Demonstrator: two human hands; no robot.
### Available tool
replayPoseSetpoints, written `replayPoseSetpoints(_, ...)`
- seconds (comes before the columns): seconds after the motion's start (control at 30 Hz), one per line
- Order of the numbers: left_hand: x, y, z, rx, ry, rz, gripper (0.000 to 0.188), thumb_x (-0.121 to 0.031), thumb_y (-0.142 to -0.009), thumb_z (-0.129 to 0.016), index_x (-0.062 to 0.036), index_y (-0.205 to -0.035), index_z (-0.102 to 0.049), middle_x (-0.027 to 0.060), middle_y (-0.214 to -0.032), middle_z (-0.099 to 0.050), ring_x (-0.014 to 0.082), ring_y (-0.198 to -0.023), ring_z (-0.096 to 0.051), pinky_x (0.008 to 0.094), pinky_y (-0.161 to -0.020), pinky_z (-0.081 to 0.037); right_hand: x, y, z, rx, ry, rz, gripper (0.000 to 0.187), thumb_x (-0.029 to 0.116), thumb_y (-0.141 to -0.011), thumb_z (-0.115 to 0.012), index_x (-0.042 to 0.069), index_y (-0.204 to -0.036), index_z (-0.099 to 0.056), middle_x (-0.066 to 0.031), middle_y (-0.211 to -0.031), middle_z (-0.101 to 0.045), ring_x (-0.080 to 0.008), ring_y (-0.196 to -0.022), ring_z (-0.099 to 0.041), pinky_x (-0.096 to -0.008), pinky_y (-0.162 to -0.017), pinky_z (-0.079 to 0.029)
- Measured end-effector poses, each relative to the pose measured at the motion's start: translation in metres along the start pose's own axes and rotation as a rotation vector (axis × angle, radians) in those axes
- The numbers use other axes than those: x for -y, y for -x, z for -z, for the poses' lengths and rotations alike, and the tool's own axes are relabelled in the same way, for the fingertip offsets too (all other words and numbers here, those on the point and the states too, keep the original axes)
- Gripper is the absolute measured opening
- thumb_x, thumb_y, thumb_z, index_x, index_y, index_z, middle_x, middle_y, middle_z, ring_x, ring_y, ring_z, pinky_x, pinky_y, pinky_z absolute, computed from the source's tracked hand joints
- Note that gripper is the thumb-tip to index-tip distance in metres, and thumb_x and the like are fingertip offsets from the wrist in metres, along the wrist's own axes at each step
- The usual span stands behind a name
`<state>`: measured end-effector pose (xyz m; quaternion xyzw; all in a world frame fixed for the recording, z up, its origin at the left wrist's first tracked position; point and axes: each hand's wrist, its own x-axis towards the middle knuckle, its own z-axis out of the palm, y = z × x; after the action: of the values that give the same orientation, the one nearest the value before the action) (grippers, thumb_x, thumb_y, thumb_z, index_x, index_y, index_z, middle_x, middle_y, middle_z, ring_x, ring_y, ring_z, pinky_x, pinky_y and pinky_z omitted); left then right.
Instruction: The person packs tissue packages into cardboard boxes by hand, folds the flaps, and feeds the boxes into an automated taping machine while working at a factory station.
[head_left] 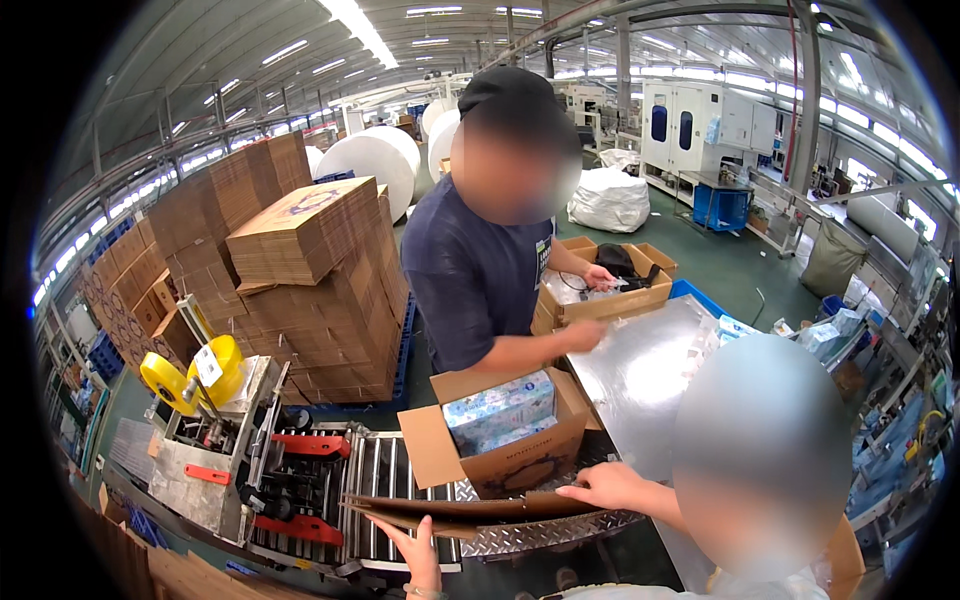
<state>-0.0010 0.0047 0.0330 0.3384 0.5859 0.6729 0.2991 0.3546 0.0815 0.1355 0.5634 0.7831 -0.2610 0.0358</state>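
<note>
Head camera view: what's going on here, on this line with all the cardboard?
The wearer's left hand touches a flattened carton at the end of a roller conveyor. A co-worker's hand rests on the same carton. Behind it stands an open carton filled with blue-patterned packs. A person in a dark shirt reaches over the metal table. Yellow tape rolls sit left.

A roller conveyor (375,480) carries an open carton (505,455) beside a slanted shiny metal table (640,370).
</note>
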Motion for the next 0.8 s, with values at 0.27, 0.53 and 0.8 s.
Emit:
replayPoseSetpoints(0.27,-0.075,0.002,0.013,0.547,-0.003,0.020,0.112,0.013,-0.067,-0.056,-0.0085,-0.165,-0.006,0.0132,-0.155,-0.038,0.0245,-0.136,-0.045,0.0328,-0.111,-0.038,-0.073,0.027,0.009,-0.171,-0.117,0.172,0.038,0.032,-0.100,-0.057,0.010,-0.130,-0.057,-0.0237,-0.098,-0.071,-0.0439,-0.093,-0.069,-0.0519,-0.083,-0.054)
replayPoseSetpoints(0.53,-0.027,0.043,-0.099,1.292,-0.607,-0.192,0.116,-0.042,-0.088,-0.072,0.0065,-0.159,0.006,0.0380,-0.164,-0.002,0.0474,-0.155,0.002,0.0501,-0.126,-0.004,-0.126,0.007,-0.009,-0.080,-0.084,0.082,0.101,0.054,-0.098,-0.053,-0.013,-0.156,-0.005,-0.0378,-0.161,-0.019,-0.0425,-0.154,-0.019,-0.0461,-0.125,-0.022)
replayPoseSetpoints(0.8,-0.007,0.087,-0.164,1.399,-1.348,-0.643,0.077,-0.054,-0.093,-0.062,-0.0023,-0.148,-0.048,0.0246,-0.156,-0.040,0.0379,-0.147,-0.035,0.0635,-0.119,-0.020,-0.133,-0.057,-0.045,0.453,0.174,0.461,0.056,0.031,-0.077,-0.079,0.001,-0.123,-0.070,-0.0193,-0.132,-0.065,-0.0348,-0.136,-0.051,-0.0466,-0.116,-0.036)
